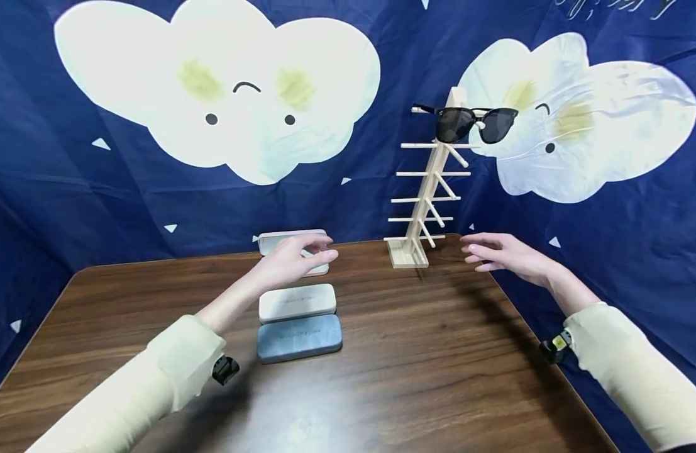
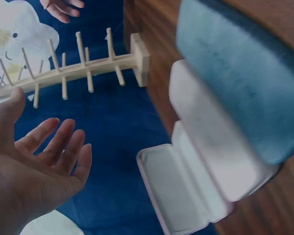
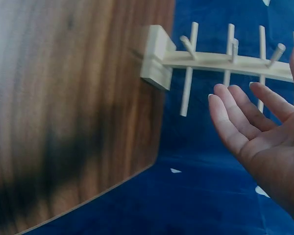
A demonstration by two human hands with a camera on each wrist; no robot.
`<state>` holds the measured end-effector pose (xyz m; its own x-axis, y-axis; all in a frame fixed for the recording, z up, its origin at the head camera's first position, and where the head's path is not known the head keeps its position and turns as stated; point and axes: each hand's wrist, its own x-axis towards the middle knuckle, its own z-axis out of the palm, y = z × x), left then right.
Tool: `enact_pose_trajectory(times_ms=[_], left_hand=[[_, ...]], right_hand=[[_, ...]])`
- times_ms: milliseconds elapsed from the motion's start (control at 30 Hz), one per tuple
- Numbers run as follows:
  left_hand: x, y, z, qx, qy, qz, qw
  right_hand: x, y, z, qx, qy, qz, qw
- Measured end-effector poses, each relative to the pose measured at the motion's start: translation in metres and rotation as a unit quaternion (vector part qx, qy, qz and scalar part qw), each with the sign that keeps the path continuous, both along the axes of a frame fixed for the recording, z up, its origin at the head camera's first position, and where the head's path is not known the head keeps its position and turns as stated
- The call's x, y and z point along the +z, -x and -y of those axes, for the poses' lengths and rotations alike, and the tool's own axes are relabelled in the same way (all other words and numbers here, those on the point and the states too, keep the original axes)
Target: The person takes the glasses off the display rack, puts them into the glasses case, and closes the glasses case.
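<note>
Black sunglasses [image 1: 476, 124] rest on the top pegs of a pale wooden display stand [image 1: 429, 189] at the back right of the table. My left hand [image 1: 293, 259] is raised over the cases, holding nothing, fingers loosely bent. Behind it, partly hidden, an opened pale glasses case [image 1: 319, 269] stands at the back edge. A closed white case [image 1: 298, 302] lies in front of that, and a closed blue case [image 1: 300, 338] lies nearest, beside the white one. To the right of the stand hovers my right hand [image 1: 508, 255], also holding nothing, its fingers relaxed and pointing left.
The brown wooden table [image 1: 415, 365] ends at its right edge just below my right forearm. Dark blue cloth [image 1: 212, 207] with white clouds hangs behind the table and at its right side. The tall stand rises between my two hands.
</note>
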<state>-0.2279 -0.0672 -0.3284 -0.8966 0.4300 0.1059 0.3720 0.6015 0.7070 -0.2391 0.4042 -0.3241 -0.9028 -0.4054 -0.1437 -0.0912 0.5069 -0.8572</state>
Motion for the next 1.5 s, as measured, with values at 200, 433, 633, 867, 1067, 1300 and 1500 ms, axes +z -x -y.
enact_pose_trajectory(times_ms=[200, 433, 633, 867, 1067, 1300, 1500], left_hand=[[0.021, 0.005, -0.007, -0.001, 0.004, -0.014, 0.9999], [0.041, 0.015, -0.015, -0.001, 0.011, -0.028, 0.9996], [0.053, 0.019, -0.025, -0.005, 0.007, -0.029, 0.9995], [0.073, 0.025, -0.037, -0.005, 0.010, -0.036, 0.9993], [0.094, 0.034, -0.051, 0.003, -0.001, -0.053, 0.9986], [0.106, 0.045, -0.066, 0.016, -0.018, -0.053, 0.9983], [0.119, 0.051, -0.082, 0.008, -0.066, -0.040, 0.9970]], right_hand=[[0.019, 0.002, -0.006, -0.016, 0.029, -0.018, 0.9993], [0.043, 0.005, -0.012, -0.005, 0.060, -0.051, 0.9969], [0.067, 0.008, -0.018, -0.031, 0.058, -0.065, 0.9957], [0.091, 0.015, -0.020, -0.043, 0.061, -0.084, 0.9937], [0.105, 0.023, -0.021, -0.057, 0.096, -0.091, 0.9896], [0.121, 0.030, -0.021, -0.055, 0.159, -0.084, 0.9821], [0.137, 0.034, -0.016, -0.089, 0.199, -0.071, 0.9734]])
